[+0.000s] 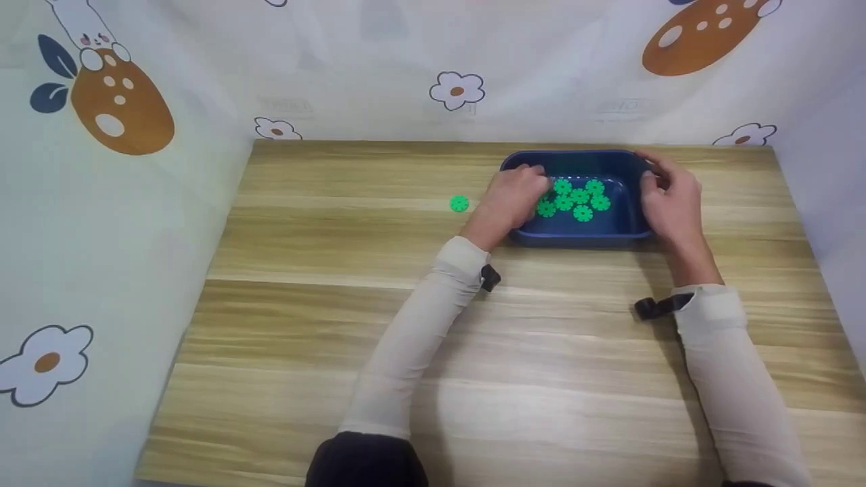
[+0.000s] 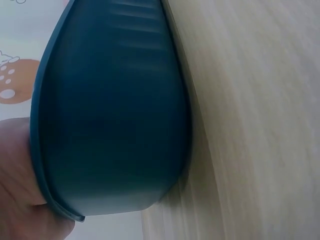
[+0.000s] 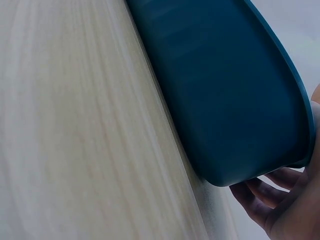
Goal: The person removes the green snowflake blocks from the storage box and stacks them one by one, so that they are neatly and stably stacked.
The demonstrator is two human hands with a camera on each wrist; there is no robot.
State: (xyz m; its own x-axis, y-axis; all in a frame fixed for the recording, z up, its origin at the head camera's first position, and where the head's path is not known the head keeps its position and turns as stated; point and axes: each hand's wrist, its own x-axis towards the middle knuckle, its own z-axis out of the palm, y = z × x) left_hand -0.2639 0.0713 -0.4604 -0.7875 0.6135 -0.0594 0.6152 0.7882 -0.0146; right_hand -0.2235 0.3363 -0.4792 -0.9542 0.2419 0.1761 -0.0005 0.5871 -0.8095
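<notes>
A dark blue plastic basin [image 1: 575, 241] sits on the wooden table, holding several small green notched discs [image 1: 580, 196]. At its left end, my left hand [image 1: 511, 199] reaches over the rim, with bent fingers inside and fingertips hidden. The left wrist view shows this hand [image 2: 22, 185] against the rim, but not what its fingertips touch. My right hand [image 1: 676, 199] grips the right end, thumb at the rim and fingers outside. In the right wrist view its fingers [image 3: 260, 197] curl against the outer wall. One green disc [image 1: 459, 203] lies on the table left of my left hand.
The wood-grain table [image 1: 325, 325] extends in front and to the left of the basin. Behind it rises a pale wall covering [image 1: 379, 81] printed with flowers and brown fruit shapes. Another pale wall [image 1: 825, 149] stands along the right side.
</notes>
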